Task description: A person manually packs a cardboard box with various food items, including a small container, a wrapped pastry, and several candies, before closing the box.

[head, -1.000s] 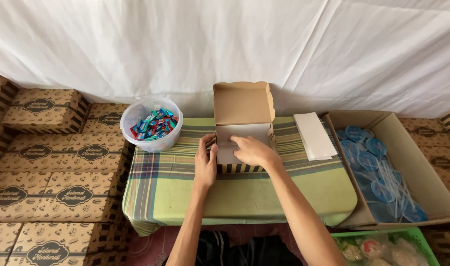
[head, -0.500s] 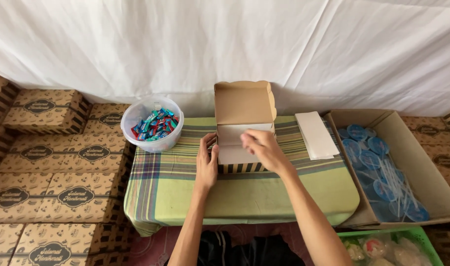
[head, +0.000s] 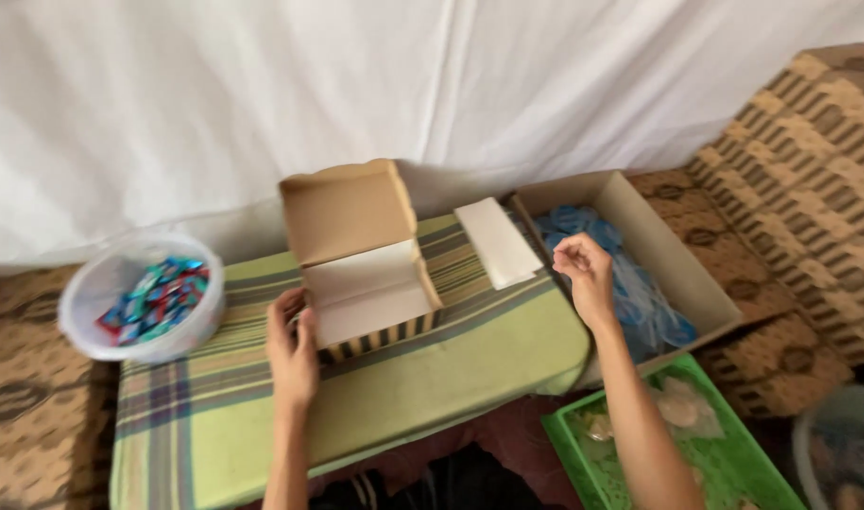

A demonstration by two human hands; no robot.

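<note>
White cloth backdrop behind, low table under a green plaid cover in front. At centre, an open cardboard box with striped sides, lid tipped up and back toward twelve o'clock, white lining showing inside, long axis running roughly nine to three. Left hand pressed against the box's near-left corner, fingers curled on the wall, steadying it. Right hand lifted at three o'clock from the box, well apart from it, fingers loosely pinched together; whether anything thin sits between them cannot be told. Directly beyond that hand, toward two o'clock, a large open carton holding blue plastic-wrapped pieces, nearer to the right hand than to the left. Between box and carton, a flat white slab lying on the cloth, angled eleven to five. At nine o'clock, a clear round tub of bright wrapped sweets. At five o'clock, lower down, a green crate. Patterned cartons stacked at right.
</note>
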